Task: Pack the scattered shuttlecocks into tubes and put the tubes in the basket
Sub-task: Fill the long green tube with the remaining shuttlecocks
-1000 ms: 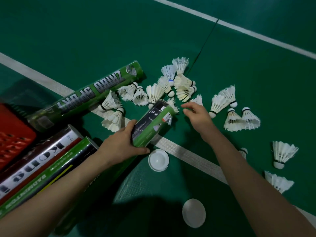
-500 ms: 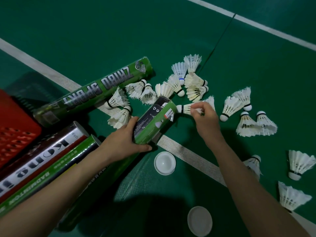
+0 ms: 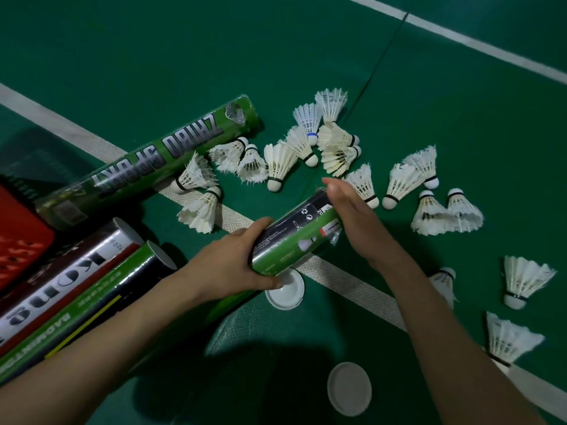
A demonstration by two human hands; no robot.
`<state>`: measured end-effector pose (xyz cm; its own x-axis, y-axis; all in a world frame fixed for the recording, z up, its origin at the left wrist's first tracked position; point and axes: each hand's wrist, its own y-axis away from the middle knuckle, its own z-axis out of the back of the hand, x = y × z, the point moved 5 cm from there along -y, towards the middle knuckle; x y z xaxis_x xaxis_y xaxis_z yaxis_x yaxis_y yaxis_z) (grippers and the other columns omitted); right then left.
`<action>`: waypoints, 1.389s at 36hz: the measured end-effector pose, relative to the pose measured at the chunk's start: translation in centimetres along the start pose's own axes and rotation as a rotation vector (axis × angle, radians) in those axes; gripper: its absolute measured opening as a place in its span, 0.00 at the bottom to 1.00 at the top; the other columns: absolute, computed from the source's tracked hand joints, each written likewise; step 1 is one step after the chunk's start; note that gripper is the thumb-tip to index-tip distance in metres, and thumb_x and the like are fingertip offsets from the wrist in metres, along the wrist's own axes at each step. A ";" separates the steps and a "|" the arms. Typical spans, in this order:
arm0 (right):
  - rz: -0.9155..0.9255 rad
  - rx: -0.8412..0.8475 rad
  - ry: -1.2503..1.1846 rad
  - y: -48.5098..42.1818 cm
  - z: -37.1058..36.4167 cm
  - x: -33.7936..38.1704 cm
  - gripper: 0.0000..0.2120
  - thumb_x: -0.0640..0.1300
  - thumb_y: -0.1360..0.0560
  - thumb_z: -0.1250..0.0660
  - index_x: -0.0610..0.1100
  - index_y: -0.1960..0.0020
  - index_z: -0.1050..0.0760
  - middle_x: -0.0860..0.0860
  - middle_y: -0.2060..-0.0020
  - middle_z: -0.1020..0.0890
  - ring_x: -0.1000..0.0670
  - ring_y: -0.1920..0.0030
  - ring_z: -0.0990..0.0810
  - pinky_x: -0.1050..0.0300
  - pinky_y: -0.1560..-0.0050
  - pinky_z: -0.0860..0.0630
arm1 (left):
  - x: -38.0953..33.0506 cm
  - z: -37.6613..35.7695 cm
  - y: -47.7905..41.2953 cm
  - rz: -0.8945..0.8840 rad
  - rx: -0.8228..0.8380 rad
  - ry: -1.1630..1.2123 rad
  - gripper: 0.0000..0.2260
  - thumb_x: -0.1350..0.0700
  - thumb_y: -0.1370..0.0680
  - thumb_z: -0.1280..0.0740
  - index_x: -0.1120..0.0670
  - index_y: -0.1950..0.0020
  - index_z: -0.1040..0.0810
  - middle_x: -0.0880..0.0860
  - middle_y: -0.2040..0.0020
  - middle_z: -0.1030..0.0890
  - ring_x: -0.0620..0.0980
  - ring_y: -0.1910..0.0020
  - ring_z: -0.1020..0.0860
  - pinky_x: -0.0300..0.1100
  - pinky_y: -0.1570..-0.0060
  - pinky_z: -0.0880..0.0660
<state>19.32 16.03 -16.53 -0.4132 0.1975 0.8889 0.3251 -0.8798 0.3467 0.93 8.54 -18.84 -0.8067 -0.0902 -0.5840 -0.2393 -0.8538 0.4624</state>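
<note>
- the left hand [image 3: 233,265] is wrapped around a green and black tube [image 3: 294,237], holding it tilted above the green court floor [image 3: 153,56], its far end pointing up and away.
- the right hand [image 3: 352,222] lies flat, fingers straight, over the tube's far mouth; whether it grips anything there, and what is inside the tube, cannot be seen.
- a long green tube printed "zhibo sport" [image 3: 153,167] lies on the floor to the left, across a white court line [image 3: 346,280].
- a dark red and white tube [image 3: 61,277] and a green and black tube with an open end [image 3: 92,314] lie side by side at lower left; their insides are dark.
- the red basket [image 3: 18,240] shows at the left edge, partly cut off.
- loose shuttlecocks [image 3: 280,167] are clustered beyond the held tube, with more [image 3: 402,185] scattered to the right of the right hand.
- one white cap [image 3: 287,291] sits on the floor just under the held tube, partly hidden by it; another cap [image 3: 349,388] lies nearer the camera.
</note>
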 end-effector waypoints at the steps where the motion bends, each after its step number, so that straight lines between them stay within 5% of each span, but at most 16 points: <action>1: -0.006 0.021 -0.014 0.0 0.0 -0.1 0.22 0.60 0.20 0.50 0.54 0.29 0.36 0.58 0.38 0.30 0.58 0.38 0.33 0.58 0.38 0.39 | 0.1 0.0 -0.1 0.002 -0.006 -0.003 0.48 0.26 0.42 0.36 0.38 0.27 0.49 0.47 0.38 0.25 0.48 0.46 0.23 0.47 0.46 0.24; 4: 0.001 0.005 0.030 -0.4 0.8 0.1 0.20 0.58 0.19 0.50 0.54 0.29 0.35 0.59 0.40 0.29 0.59 0.40 0.32 0.59 0.40 0.38 | 0.5 0.1 -0.2 0.016 -0.041 -0.012 0.45 0.28 0.40 0.33 0.37 0.28 0.49 0.47 0.39 0.25 0.49 0.47 0.23 0.47 0.46 0.24; 8: 0.049 -0.335 0.159 -2.0 3.7 -0.1 0.14 0.49 0.19 0.44 0.49 0.37 0.27 0.55 0.48 0.23 0.52 0.49 0.24 0.60 0.52 0.28 | 0.9 0.2 -0.5 0.058 -0.065 -0.024 0.46 0.27 0.38 0.32 0.39 0.27 0.49 0.48 0.39 0.26 0.50 0.47 0.23 0.48 0.45 0.24; 10: 0.081 -0.419 0.301 -3.3 4.7 -0.9 0.13 0.44 0.20 0.41 0.46 0.37 0.26 0.47 0.43 0.25 0.48 0.42 0.26 0.59 0.44 0.30 | 1.1 0.1 -0.5 0.077 -0.052 -0.023 0.48 0.26 0.40 0.33 0.40 0.26 0.50 0.49 0.38 0.26 0.50 0.46 0.23 0.48 0.45 0.24; 15: 0.016 -0.292 0.690 -6.5 5.1 -3.1 0.27 0.35 0.22 0.40 0.48 0.26 0.39 0.43 0.25 0.44 0.41 0.27 0.43 0.46 0.31 0.37 | 1.2 -0.1 -0.7 0.090 -0.036 -0.064 0.49 0.24 0.42 0.36 0.40 0.27 0.50 0.50 0.39 0.26 0.51 0.47 0.23 0.49 0.45 0.24; 20: 0.013 -0.313 0.777 -6.2 5.0 -4.5 0.22 0.32 0.25 0.39 0.42 0.32 0.33 0.41 0.30 0.37 0.40 0.42 0.26 0.51 0.47 0.26 | 1.3 -0.2 -0.5 0.093 -0.018 -0.066 0.48 0.24 0.41 0.36 0.39 0.27 0.50 0.50 0.40 0.25 0.52 0.48 0.23 0.49 0.46 0.24; 25: 0.155 -0.550 0.629 -3.4 6.1 -3.1 0.11 0.40 0.25 0.33 0.34 0.45 0.26 0.41 0.35 0.32 0.52 0.51 0.31 0.67 0.53 0.38 | 1.7 -0.5 0.0 0.103 -0.016 -0.076 0.48 0.26 0.38 0.34 0.41 0.25 0.52 0.51 0.38 0.27 0.52 0.46 0.23 0.49 0.44 0.24; 30: 0.090 -0.631 0.404 -1.4 7.0 -2.5 0.11 0.44 0.24 0.33 0.38 0.46 0.23 0.47 0.34 0.31 0.45 0.33 0.37 0.62 0.40 0.41 | 1.5 -0.8 0.2 0.090 -0.013 -0.080 0.47 0.29 0.36 0.32 0.41 0.25 0.52 0.50 0.38 0.27 0.51 0.46 0.23 0.48 0.45 0.24; 32: 0.129 -0.644 0.401 -0.5 6.9 -1.9 0.10 0.43 0.24 0.33 0.37 0.47 0.23 0.46 0.37 0.31 0.44 0.33 0.39 0.60 0.38 0.42 | 1.2 -0.8 0.3 0.079 -0.010 -0.075 0.47 0.29 0.36 0.31 0.40 0.25 0.52 0.50 0.39 0.27 0.51 0.47 0.23 0.48 0.45 0.24; 35: 0.115 -0.545 0.338 0.3 6.5 -1.3 0.11 0.44 0.22 0.36 0.37 0.45 0.25 0.48 0.44 0.32 0.46 0.38 0.34 0.58 0.40 0.37 | 0.9 -0.8 0.5 0.052 -0.015 -0.065 0.46 0.29 0.36 0.31 0.39 0.26 0.52 0.49 0.40 0.27 0.50 0.48 0.23 0.49 0.46 0.24; 40: 0.022 -0.308 0.190 1.1 5.4 -1.1 0.10 0.46 0.19 0.43 0.47 0.58 0.31 0.51 0.63 0.25 0.53 0.63 0.27 0.59 0.64 0.33 | 0.1 -0.6 0.8 -0.001 -0.044 -0.052 0.44 0.31 0.36 0.30 0.37 0.27 0.52 0.47 0.40 0.27 0.47 0.48 0.24 0.47 0.46 0.24; 46: -0.038 -0.201 0.051 1.7 3.4 -1.2 0.10 0.52 0.18 0.48 0.49 0.44 0.32 0.55 0.55 0.26 0.55 0.54 0.27 0.62 0.58 0.34 | -0.8 -0.6 1.1 -0.058 -0.036 -0.067 0.44 0.32 0.35 0.29 0.35 0.28 0.53 0.44 0.38 0.28 0.46 0.46 0.25 0.47 0.48 0.24; 50: -0.035 -0.210 -0.104 2.5 2.3 -1.2 0.23 0.56 0.19 0.56 0.49 0.27 0.41 0.52 0.33 0.35 0.58 0.37 0.38 0.60 0.38 0.43 | -1.1 -0.7 1.2 -0.061 -0.039 -0.145 0.46 0.33 0.35 0.29 0.38 0.26 0.54 0.45 0.37 0.28 0.47 0.46 0.24 0.46 0.48 0.24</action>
<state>22.59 14.56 -16.00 -0.3280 0.2628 0.9074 0.1236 -0.9403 0.3171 1.89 7.22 -18.12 -0.8618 0.0347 -0.5061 -0.2711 -0.8748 0.4016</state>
